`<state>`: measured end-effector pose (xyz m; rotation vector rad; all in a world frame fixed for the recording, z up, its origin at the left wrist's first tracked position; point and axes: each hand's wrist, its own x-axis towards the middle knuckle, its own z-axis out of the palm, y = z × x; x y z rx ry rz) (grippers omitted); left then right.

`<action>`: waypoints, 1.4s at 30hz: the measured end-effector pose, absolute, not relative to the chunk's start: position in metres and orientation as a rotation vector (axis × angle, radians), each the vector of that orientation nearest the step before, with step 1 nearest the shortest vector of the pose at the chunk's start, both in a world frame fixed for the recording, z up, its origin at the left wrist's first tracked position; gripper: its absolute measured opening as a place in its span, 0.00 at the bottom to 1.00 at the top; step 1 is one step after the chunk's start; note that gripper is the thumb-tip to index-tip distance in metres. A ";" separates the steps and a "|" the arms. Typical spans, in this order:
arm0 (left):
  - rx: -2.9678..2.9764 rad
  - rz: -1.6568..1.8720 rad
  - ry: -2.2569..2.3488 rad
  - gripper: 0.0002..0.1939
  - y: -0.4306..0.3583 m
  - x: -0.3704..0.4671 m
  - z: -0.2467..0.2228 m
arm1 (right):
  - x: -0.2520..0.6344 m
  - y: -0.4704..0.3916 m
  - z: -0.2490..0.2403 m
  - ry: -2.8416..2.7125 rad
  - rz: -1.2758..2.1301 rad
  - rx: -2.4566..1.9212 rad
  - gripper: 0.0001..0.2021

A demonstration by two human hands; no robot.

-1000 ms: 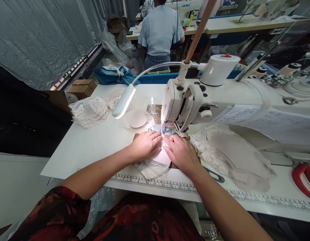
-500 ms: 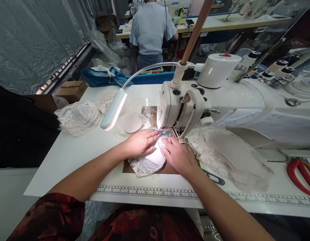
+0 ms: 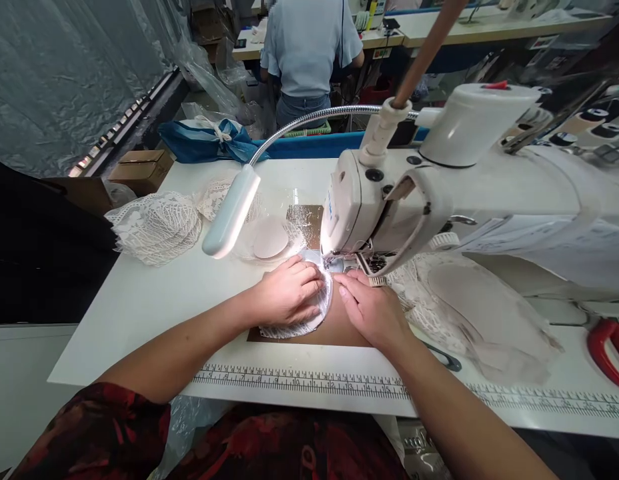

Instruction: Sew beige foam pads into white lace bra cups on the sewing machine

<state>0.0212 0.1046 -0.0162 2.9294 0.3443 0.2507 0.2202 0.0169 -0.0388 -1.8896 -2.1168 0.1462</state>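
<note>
A white lace-covered cup piece [image 3: 323, 313] lies under the needle area of the white sewing machine [image 3: 349, 207], its rounded edge towards the right. My left hand [image 3: 289, 293] rests on top of it, palm down, fingers spread and slightly bent, hiding much of it. To the right of the piece, my right hand [image 3: 374, 307] lies low on the brown plate [image 3: 344, 327], thumb and forefinger stretched towards the presser foot [image 3: 332, 263]. Its fingertips are close to the piece's edge; I cannot tell whether they touch it. Its other fingers are partly hidden behind the machine.
Left on the table are stacked lace pieces [image 3: 157, 227] and a pale oval pad [image 3: 270, 239]. A lamp [image 3: 232, 213] hangs over them. More lace and sheer fabric [image 3: 469, 300], a dark thread snipper [image 3: 447, 358] and red-handled scissors [image 3: 607, 350] lie right. A person [image 3: 309, 53] sits ahead.
The cup piece has turned beneath my left hand, which now covers more of it. My right fingers have come off its lace edge onto the plate. The camera view has shifted slightly.
</note>
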 end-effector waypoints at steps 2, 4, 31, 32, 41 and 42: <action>2.920 0.283 0.331 0.18 0.106 0.020 -0.021 | 0.220 0.017 -0.039 -2.123 0.126 -1.872 0.18; 2.912 0.313 0.316 0.16 0.108 0.019 -0.024 | 0.220 0.016 -0.039 -2.117 0.115 -1.867 0.18; 2.907 0.352 0.220 0.14 0.120 0.012 -0.024 | 0.223 0.016 -0.042 -2.282 0.091 -1.585 0.19; 2.913 0.353 0.201 0.15 0.120 0.012 -0.024 | 0.223 0.016 -0.042 -2.280 0.092 -1.585 0.19; 2.907 0.359 0.118 0.17 0.125 0.010 -0.023 | 0.223 0.015 -0.041 -2.264 0.132 -1.614 0.20; 2.909 0.356 0.119 0.17 0.125 0.010 -0.023 | 0.223 0.015 -0.041 -2.258 0.145 -1.631 0.19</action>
